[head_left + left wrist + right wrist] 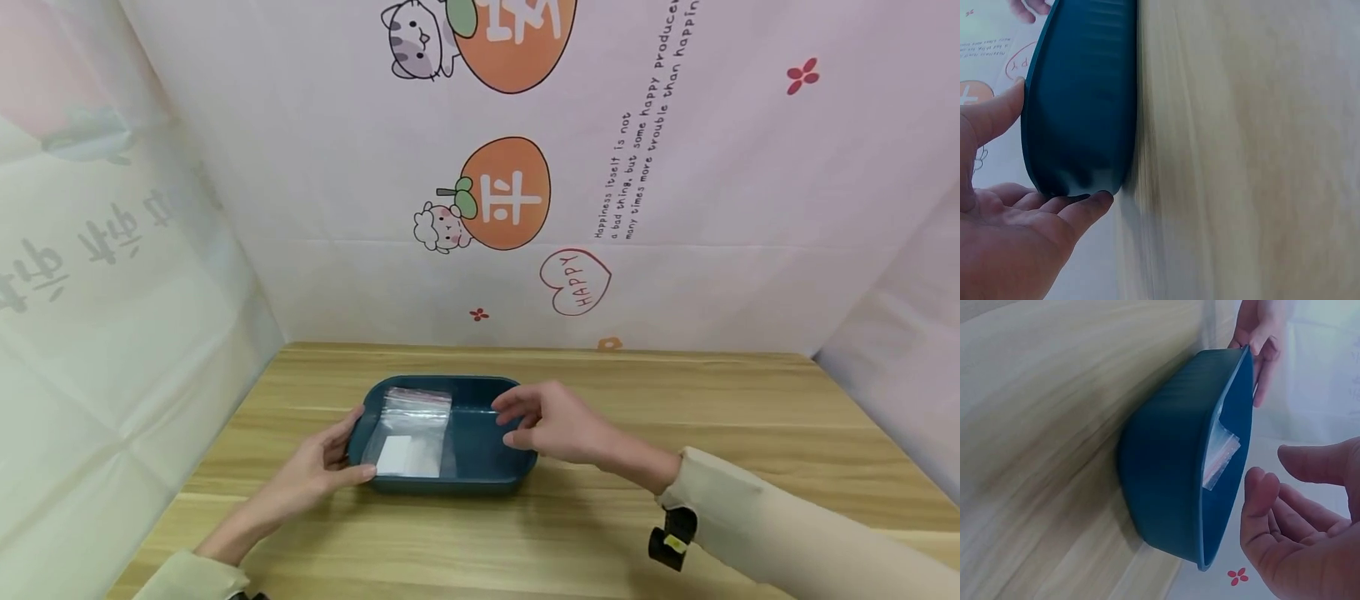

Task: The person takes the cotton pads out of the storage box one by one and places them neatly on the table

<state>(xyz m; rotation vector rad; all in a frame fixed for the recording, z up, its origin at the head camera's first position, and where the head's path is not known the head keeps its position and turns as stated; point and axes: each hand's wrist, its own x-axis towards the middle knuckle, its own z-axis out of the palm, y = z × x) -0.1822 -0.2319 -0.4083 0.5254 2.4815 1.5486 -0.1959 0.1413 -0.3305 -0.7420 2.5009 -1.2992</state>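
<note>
A dark teal plastic tub (480,483) with rounded corners sits on the wooden table. Inside its left half lies a clear zip-lock bag (427,433) with a white rectangle showing at its lower left; the bag's top strip (1224,459) shows over the rim in the right wrist view. My left hand (318,462) grips the tub's left end, thumb at the front rim and fingers along the outer wall. Over the right end hovers my right hand (558,421), fingers loosely bent and thumb apart from them, holding nothing.
The wood-grain table (637,517) extends on both sides of the tub. A printed white cloth (360,283) hangs behind it, and another pale cloth (112,400) hangs at the left. A black strap (678,529) is at the right sleeve's cuff.
</note>
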